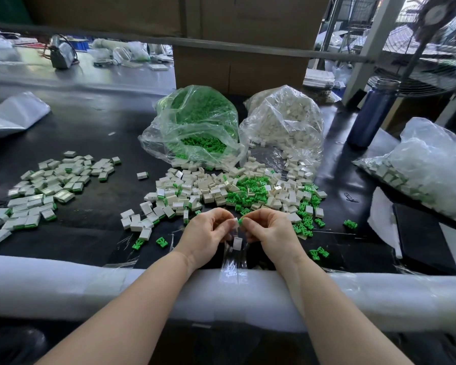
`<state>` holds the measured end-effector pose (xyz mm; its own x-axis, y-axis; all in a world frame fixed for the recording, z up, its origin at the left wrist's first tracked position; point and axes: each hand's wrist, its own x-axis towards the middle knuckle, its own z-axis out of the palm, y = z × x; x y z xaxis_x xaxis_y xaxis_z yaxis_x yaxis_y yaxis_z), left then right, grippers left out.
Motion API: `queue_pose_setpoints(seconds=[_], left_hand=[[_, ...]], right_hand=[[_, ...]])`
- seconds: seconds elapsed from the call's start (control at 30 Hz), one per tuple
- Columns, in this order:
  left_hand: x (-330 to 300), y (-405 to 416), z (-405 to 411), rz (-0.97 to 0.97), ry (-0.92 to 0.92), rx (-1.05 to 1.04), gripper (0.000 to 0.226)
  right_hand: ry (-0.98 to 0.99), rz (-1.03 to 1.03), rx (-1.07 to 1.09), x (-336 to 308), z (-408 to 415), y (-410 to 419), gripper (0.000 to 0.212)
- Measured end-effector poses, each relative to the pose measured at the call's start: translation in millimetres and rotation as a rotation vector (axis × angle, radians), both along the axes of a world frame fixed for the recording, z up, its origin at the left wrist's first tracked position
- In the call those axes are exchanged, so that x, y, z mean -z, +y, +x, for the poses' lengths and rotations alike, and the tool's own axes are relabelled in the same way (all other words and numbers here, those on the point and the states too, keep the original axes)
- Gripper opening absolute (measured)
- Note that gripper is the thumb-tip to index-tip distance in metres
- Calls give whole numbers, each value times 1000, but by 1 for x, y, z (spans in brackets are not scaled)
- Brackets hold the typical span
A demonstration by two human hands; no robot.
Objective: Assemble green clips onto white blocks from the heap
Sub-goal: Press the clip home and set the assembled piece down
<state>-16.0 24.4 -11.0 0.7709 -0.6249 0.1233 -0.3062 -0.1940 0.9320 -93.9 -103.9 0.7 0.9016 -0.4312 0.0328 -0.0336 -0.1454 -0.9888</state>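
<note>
My left hand (pixel 204 233) pinches white block (pixel 234 222); right hand (pixel 269 230) pinches green clip (pixel 240 220). Finished pile (pixel 37 188) sizeable; heap (pixel 234 191) mostly left.

Even, fairly bright light falls from above and from the upper right of the frame, where daylight shows pale behind the fan (pixel 437 46). Shadows on the black table (pixel 95 133) are soft and faint. Glare streaks the clear bags (pixel 195 119) at centre and the grey surface at upper left. The middle of the frame is sharp; the far background is soft and hazy. Wide-angle distortion bends the white padded edge (pixel 63 283) and bows lines at the borders.
</note>
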Motion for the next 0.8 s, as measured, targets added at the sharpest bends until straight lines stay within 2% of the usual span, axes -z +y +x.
queue_pose_setpoints(seconds=[0.23,0.5,0.63,0.8], left_hand=[[-3,1,-2,52,36,7,9],[-3,3,-3,141,-71,-20,10],[-3,3,-3,121,-57,-6,9],[-6,0,-2,-48,106,-28,8]], right_hand=[[82,-111,-25,2,3,1,11],[114,-140,-68,0,0,1,11],[104,-127,-74,-1,-1,0,9],[19,-63,-31,-2,-1,2,12]])
